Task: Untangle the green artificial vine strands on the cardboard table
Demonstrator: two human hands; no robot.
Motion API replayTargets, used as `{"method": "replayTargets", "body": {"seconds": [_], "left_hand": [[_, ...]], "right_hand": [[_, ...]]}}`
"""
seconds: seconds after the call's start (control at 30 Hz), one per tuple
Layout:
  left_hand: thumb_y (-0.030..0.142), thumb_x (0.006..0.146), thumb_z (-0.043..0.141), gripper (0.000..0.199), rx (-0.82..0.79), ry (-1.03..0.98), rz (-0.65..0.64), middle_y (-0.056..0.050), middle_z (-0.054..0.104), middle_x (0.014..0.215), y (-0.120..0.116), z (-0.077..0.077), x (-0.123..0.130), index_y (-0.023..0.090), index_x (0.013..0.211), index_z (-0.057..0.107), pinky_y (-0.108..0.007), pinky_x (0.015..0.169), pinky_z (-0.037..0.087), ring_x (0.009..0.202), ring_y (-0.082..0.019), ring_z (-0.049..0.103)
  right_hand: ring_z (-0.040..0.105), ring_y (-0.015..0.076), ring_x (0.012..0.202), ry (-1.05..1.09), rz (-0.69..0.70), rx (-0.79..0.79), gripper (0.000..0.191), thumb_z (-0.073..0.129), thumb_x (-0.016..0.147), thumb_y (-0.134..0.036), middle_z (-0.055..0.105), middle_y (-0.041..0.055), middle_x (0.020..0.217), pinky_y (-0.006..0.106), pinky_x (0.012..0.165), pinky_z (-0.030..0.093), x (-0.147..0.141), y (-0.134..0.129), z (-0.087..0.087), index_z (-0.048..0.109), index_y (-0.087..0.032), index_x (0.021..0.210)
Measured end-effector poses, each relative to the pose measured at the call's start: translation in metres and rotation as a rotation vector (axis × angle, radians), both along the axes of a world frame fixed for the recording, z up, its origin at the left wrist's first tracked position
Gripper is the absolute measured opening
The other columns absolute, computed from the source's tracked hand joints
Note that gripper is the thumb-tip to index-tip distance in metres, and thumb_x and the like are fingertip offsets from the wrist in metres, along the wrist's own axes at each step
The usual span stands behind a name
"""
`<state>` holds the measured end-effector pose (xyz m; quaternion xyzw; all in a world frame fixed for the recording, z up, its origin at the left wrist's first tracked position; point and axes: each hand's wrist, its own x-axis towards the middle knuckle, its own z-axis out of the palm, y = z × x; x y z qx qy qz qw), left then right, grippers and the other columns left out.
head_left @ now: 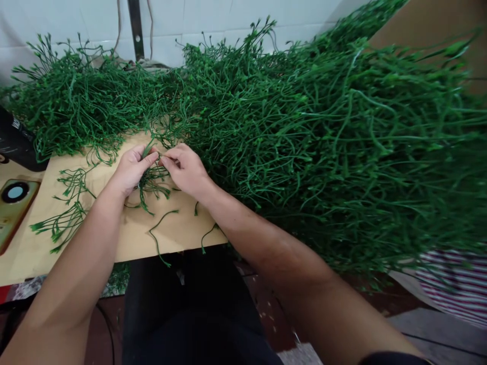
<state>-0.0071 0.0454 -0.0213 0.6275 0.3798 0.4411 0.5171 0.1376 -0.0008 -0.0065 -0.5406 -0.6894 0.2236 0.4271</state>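
Observation:
Over the tan board, my left hand point(134, 166) is closed round a small bunch of green plastic stems point(152, 185), whose branching tips hang below the palm. My right hand point(184, 165) meets it at the fingertips, thumb and forefinger pinched together at the top of the bunch. What the right fingers pinch is too small to make out. Loose green stems point(70, 228) lie on the board left of my left hand, and a single curved stem point(154, 235) rests nearer the front edge.
A large heap of green stems point(304, 132) fills the right side, and a smaller pile point(87, 101) stands at the back left. A phone point(19, 197) and a black container point(19, 142) sit at the left. A cardboard sheet point(437, 30) leans at the upper right. White tiled wall point(213, 17) closes the back.

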Motion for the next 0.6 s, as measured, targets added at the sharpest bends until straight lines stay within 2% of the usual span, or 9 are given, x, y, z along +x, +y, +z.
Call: {"method": "replayTargets", "body": {"seconds": [0.07,0.13,0.27,0.4,0.5,0.6], "left_hand": [[0.030,0.070,0.071,0.021,0.029,0.041,0.004,0.001,0.059,0.068,0.000,0.000,0.000,0.015,0.081,0.061,-0.026,0.072,0.050,0.072,-0.014,0.059],[0.029,0.071,0.070,0.019,0.059,0.097,-0.003,0.002,0.059,0.068,-0.001,0.000,0.001,0.015,0.082,0.062,-0.026,0.072,0.050,0.072,-0.014,0.058],[0.027,0.076,0.064,0.012,0.152,0.212,0.010,0.002,0.055,0.065,-0.003,-0.001,0.003,0.015,0.075,0.060,-0.028,0.073,0.050,0.069,-0.014,0.056],[0.034,0.081,0.060,0.020,0.233,0.263,0.029,0.002,0.052,0.063,-0.002,-0.005,0.002,0.016,0.072,0.058,-0.031,0.077,0.051,0.070,-0.014,0.056],[0.042,0.082,0.059,0.026,0.246,0.246,0.006,0.001,0.056,0.068,-0.002,-0.007,0.001,0.017,0.076,0.059,-0.032,0.079,0.052,0.074,-0.015,0.058],[0.046,0.080,0.060,0.028,0.206,0.195,-0.048,0.000,0.058,0.069,-0.003,-0.007,0.000,0.017,0.078,0.059,-0.032,0.079,0.052,0.077,-0.017,0.059]], "right_hand": [[0.044,0.0125,0.076,0.041,-0.029,0.042,0.020,0.051,0.081,-0.013,0.046,0.0002,0.067,0.027,0.072,0.036,0.002,0.002,-0.002,0.051,-0.016,0.061],[0.044,0.0117,0.073,0.093,-0.024,0.025,0.022,0.049,0.083,-0.015,0.046,-0.0005,0.065,0.027,0.071,0.037,0.004,0.005,-0.006,0.049,-0.017,0.061],[0.042,0.0083,0.061,0.259,0.029,-0.117,0.027,0.040,0.090,-0.019,0.045,-0.0029,0.060,0.024,0.065,0.038,0.003,0.009,-0.014,0.042,-0.018,0.063],[0.039,0.0067,0.055,0.329,0.088,-0.189,0.031,0.037,0.093,-0.021,0.042,-0.0043,0.056,0.023,0.058,0.034,0.001,0.009,-0.013,0.038,-0.019,0.062],[0.035,0.0068,0.054,0.310,0.019,-0.142,0.029,0.041,0.092,-0.022,0.038,-0.0054,0.056,0.023,0.056,0.032,0.000,0.010,-0.013,0.038,-0.019,0.063],[0.038,0.0067,0.056,0.290,-0.025,-0.155,0.021,0.049,0.089,-0.031,0.044,-0.0057,0.061,0.023,0.058,0.034,0.000,0.010,-0.016,0.044,-0.019,0.073]]}}
